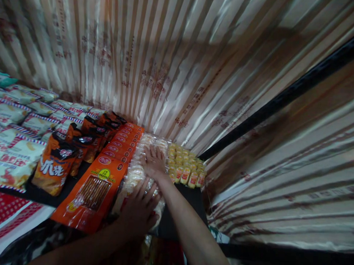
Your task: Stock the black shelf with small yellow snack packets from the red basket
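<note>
My left hand (138,210) lies flat, fingers spread, on the near part of a row of clear plastic packets (137,166) with pale contents. Farther up the same row, my right hand (155,161) presses down with its fingers apart. Both palms face the packets, and neither hand grips anything. Directly left of the row are overlapping flat orange packets (94,187), the front one with a window showing brown sticks. To the right stand rows of small yellow wrapped snacks (184,175). The exact kind of the pale contents is hard to make out.
Orange-and-black snack bags (56,165) and white snack bags (10,154) fill the left of the dark shelf (187,201). Striped, printed plastic sheeting (157,67) hangs behind, and a black pole (287,93) slants across the right. Red-and-white cloth (4,214) shows below left.
</note>
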Motion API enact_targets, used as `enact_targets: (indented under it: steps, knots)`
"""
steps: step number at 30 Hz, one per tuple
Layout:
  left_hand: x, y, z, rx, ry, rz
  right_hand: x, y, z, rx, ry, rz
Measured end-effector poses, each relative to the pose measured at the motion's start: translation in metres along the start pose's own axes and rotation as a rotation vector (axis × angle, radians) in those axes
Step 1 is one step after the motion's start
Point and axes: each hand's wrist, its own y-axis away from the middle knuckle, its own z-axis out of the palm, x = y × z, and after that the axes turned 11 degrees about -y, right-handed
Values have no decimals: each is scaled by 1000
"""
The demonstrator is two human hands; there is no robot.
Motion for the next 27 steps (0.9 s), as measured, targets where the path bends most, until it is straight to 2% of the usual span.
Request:
enact_targets:
  steps: [6, 10, 12, 19, 23, 27]
  knots:
    - [0, -2, -3, -16, -4, -10, 1, -1, -2, -7, -33, 7]
    - [1, -4, -8, -2, -17, -9, 2, -2, -11, -36, -115, -9]
    - [2, -4, -9, 5, -18, -12, 4, 0, -17, 17, -152, -46]
    - [5, -5, -9, 51, -17, -20, 35, 27, -36, 369, -203, -33]
    - [5, -3, -8, 66, -40, 21, 59, 51, -38, 435, -244, -84]
    - [4, 0, -7, 69, -66, 75, 79, 68, -36, 430, -218, -29]
